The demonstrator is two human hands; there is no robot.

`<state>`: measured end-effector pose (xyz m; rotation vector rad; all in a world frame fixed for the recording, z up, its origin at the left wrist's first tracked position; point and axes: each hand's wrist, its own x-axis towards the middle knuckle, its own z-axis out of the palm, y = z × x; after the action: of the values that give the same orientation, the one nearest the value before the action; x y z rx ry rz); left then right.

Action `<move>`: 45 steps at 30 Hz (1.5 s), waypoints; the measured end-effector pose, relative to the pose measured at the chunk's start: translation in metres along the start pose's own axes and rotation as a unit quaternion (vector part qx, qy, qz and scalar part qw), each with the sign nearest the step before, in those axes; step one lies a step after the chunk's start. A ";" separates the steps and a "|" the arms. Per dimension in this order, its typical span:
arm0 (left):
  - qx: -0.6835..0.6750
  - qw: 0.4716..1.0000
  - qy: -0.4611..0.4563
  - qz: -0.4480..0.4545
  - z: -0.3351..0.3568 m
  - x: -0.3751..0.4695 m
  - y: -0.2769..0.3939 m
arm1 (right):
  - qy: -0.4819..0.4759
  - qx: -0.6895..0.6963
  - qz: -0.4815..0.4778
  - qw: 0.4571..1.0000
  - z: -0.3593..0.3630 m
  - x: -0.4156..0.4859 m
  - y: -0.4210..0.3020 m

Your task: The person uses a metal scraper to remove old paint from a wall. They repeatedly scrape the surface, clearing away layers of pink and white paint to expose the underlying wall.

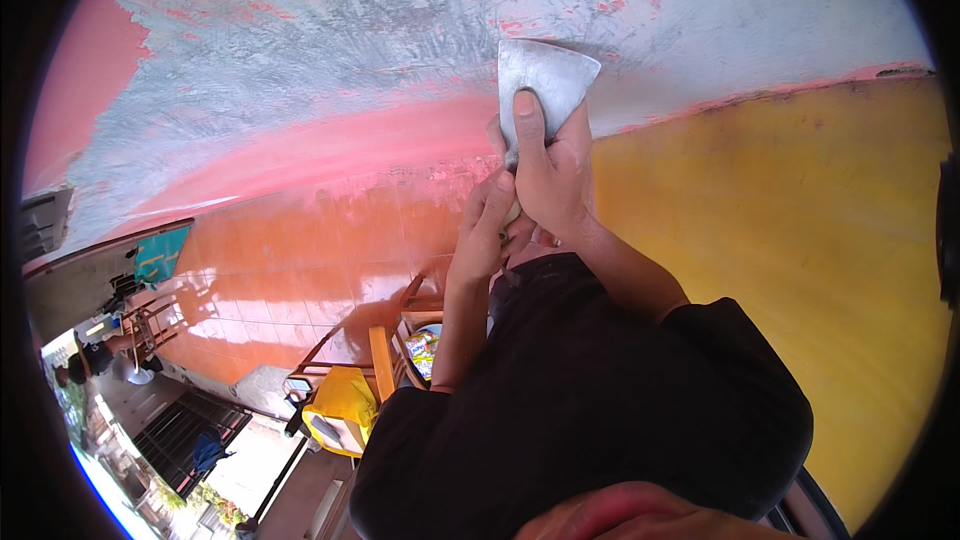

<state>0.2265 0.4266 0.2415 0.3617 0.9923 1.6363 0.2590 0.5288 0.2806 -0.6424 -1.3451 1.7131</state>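
A metal scraper [546, 79] with a wide flared blade is held up at a wall [375, 37] of patchy grey with pink paint flecks. Its blade edge lies at or very near the wall surface; I cannot tell if it touches. My right hand [555, 176] grips the lower blade, thumb pressed flat along the metal face. Below it, my left hand [484, 221] wraps around the handle, which is mostly hidden by the fingers. Along the foot of the scraped area runs a band of pink paint [360, 131].
A yellow-painted wall [765, 225] stands close on my right. Orange floor tiles [292, 240] stretch left. Beside my left arm are a wooden chair [382, 360], a yellow container [341, 405] and colourful packets [422, 351]. Another person [94, 360] is farther off, near a dark metal gate [184, 431].
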 end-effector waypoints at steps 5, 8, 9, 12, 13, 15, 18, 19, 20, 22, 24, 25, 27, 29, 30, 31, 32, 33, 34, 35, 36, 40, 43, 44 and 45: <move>0.014 1.000 -0.018 0.012 -0.002 -0.003 0.002 | 0.014 0.046 -0.006 0.999 0.002 -0.005 0.005; 0.018 1.000 -0.003 0.007 -0.003 -0.001 -0.003 | 0.005 0.036 0.012 0.999 -0.003 -0.001 0.011; 0.018 1.000 0.000 0.006 -0.003 -0.001 -0.006 | 0.003 0.042 0.019 0.999 -0.003 -0.005 0.010; 0.026 1.000 -0.010 0.013 -0.009 -0.005 -0.004 | 0.015 0.046 0.008 0.999 0.002 -0.004 0.011; 0.030 0.999 -0.008 0.011 -0.009 -0.006 -0.004 | 0.024 0.045 0.005 0.999 0.003 -0.006 0.012; 0.040 0.999 -0.008 0.012 -0.009 -0.002 -0.002 | 0.000 0.025 0.016 1.000 -0.003 -0.005 0.014; 0.020 1.000 -0.004 0.022 -0.010 0.000 -0.009 | -0.006 0.048 0.012 0.999 0.001 -0.002 0.002; 0.034 0.998 -0.017 0.047 -0.003 0.003 0.003 | -0.001 0.062 0.014 0.998 0.004 -0.001 -0.006; 0.048 0.996 -0.030 0.072 0.008 0.009 0.022 | -0.008 0.060 -0.005 0.998 0.007 0.005 -0.014; 0.049 0.995 -0.041 0.070 0.011 0.012 0.026 | -0.021 0.056 -0.053 0.997 0.009 0.018 -0.027; 0.021 0.999 -0.034 0.019 -0.002 0.007 0.004 | 0.000 0.063 -0.006 0.998 -0.004 0.004 0.002; 0.031 0.999 -0.018 0.027 0.000 0.007 0.000 | 0.008 0.066 0.016 0.998 -0.006 0.002 0.006; 0.031 0.999 0.000 0.030 0.006 0.003 -0.008 | 0.001 0.054 0.012 0.998 -0.005 0.003 -0.007; -0.002 0.999 -0.020 0.032 0.006 0.008 -0.005 | -0.007 0.040 0.014 0.999 -0.007 0.001 -0.009; -0.025 0.998 -0.043 0.036 0.006 0.011 -0.003 | -0.014 0.033 0.009 0.999 -0.010 0.003 -0.001; -0.028 0.999 -0.030 0.018 0.006 0.009 -0.009 | -0.021 0.025 0.003 0.999 -0.014 0.003 0.005; -0.031 0.999 -0.017 0.000 0.005 0.005 -0.019 | -0.015 0.023 0.011 1.000 -0.017 0.000 0.009; -0.032 0.999 -0.003 -0.015 0.005 0.005 -0.023 | -0.011 0.024 0.016 1.000 -0.019 -0.003 0.012; -0.037 0.999 -0.004 -0.012 0.008 0.007 -0.024 | -0.007 0.025 0.022 0.999 -0.020 -0.003 0.012; -0.043 0.999 -0.005 -0.008 0.010 0.009 -0.023 | -0.005 0.018 0.019 1.000 -0.020 0.000 0.010; -0.052 0.999 -0.002 -0.010 0.011 0.005 -0.026 | -0.001 0.011 0.023 1.000 -0.019 0.000 0.007; -0.003 1.000 0.008 0.007 0.008 0.005 -0.027 | -0.024 0.012 0.008 1.000 -0.025 -0.001 0.016; -0.004 1.000 0.018 0.025 0.009 0.007 -0.032 | -0.024 -0.002 0.028 0.999 -0.025 -0.002 0.009; -0.009 0.999 0.019 0.027 0.006 0.008 -0.034 | -0.015 0.005 0.017 1.000 -0.023 0.000 0.009; -0.016 0.999 0.022 0.025 0.005 0.007 -0.036 | -0.006 0.011 0.009 1.000 -0.020 -0.001 0.013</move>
<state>0.2507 0.4356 0.2154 0.3328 0.9964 1.7105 0.2714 0.5377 0.2627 -0.6355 -1.3297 1.7468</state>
